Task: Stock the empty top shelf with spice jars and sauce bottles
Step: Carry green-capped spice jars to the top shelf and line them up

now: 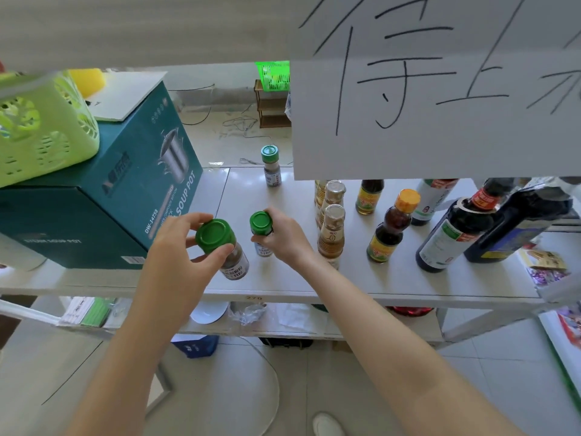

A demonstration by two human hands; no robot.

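Spice jars (234,247) on grey shelf (283,278), tiled floor (471,372) below

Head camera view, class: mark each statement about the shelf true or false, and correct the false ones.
1. Each hand holds a green-capped spice jar. True: left hand on the larger jar, right hand on the smaller jar.
2. A third green-capped jar stands alone further back. True.
3. The teal soup pot box is right of the bottles. False: it is left.
4. The orange-capped bottle lies on its side. False: it stands upright.
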